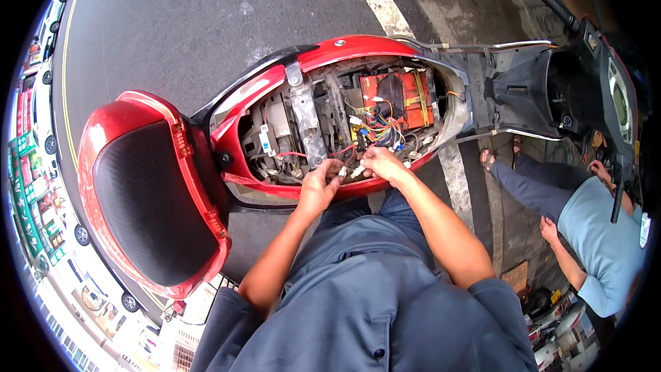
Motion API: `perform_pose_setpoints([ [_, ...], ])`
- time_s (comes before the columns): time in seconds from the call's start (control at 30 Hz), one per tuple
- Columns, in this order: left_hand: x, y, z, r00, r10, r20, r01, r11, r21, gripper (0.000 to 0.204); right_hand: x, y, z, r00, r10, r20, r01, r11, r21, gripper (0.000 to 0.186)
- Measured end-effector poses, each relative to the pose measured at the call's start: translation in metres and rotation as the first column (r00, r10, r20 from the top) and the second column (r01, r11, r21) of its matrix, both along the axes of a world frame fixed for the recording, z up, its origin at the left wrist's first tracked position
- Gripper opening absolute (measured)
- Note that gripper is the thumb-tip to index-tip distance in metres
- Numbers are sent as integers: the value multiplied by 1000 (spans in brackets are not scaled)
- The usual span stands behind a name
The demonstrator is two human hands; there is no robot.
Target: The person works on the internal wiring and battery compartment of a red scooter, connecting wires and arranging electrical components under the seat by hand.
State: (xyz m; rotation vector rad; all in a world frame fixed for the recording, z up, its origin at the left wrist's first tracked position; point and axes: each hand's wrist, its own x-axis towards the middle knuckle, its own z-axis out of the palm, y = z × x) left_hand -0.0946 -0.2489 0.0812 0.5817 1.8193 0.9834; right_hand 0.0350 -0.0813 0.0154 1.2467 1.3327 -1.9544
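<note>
A red scooter [327, 47] has its seat compartment open, exposing a red battery [417, 116] and a bundle of coloured wires [382, 127] with several white plugs. My left hand [323, 180] pinches a small white connector [342, 171] at the compartment's near edge, beside a red wire [291, 153]. My right hand [383, 166] grips another white connector [357, 171] just to the right. The two connectors are apart. A metal bracket [303, 110] spans the compartment left of the wiring.
A red rear box [138, 186] with a black padded top is at the left. The handlebar [554, 7] and footboard [516, 89] are at the right. Another person [599, 241] in a light blue shirt is beside the scooter. Parked cars [81, 233] line the far-left road edge.
</note>
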Motion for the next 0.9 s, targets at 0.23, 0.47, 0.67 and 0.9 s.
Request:
perform_pose_setpoints([
  [0.23, -2, 6, 5, 989, 99, 109, -93, 994, -58, 29, 1, 3, -4, 996, -56, -64, 55, 998, -18, 12],
  [0.47, -5, 10, 5, 943, 207, 262, -182, 976, -117, 27, 4, 0, -15, 992, -127, -12, 127, 990, 58, 11],
  [0.67, -7, 8, 4, 906, 273, 322, -236, 960, -149, 31, 1, -1, -6, 988, -157, 0, 155, 978, 138, 13],
  [0.9, -15, 4, 4, 900, 252, 354, -208, 965, -157, 33, 4, 2, -12, 981, -196, -1, 195, 972, 132, 10],
])
